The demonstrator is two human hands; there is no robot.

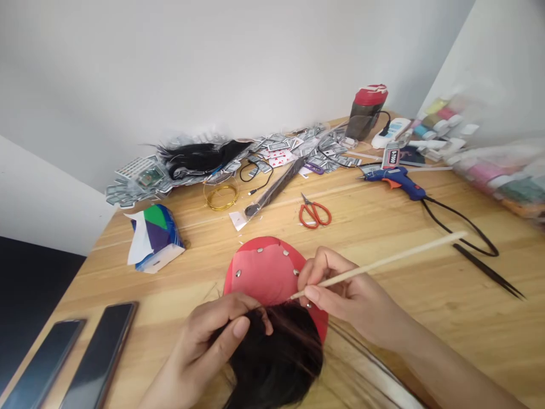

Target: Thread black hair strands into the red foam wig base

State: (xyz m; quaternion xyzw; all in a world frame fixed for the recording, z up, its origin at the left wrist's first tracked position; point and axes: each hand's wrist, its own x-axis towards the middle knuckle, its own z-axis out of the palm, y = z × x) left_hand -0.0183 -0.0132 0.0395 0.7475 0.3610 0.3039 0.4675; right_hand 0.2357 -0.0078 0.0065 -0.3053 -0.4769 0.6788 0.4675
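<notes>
Black hair (276, 358) bunches in the closed left hand (213, 341), seemingly clearing the red studded dome (266, 270) at twelve o'clock for the right hand (353, 298) pinching a pale wooden stick (383, 272).

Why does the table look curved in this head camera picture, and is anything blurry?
In the head view, the wooden table bows along its edges, which suggests wide-angle distortion; the colourful rolls at the upper right look smeared and hazy, while the right hand looks fairly sharp; the light is soft, with only faint shadows.
</notes>
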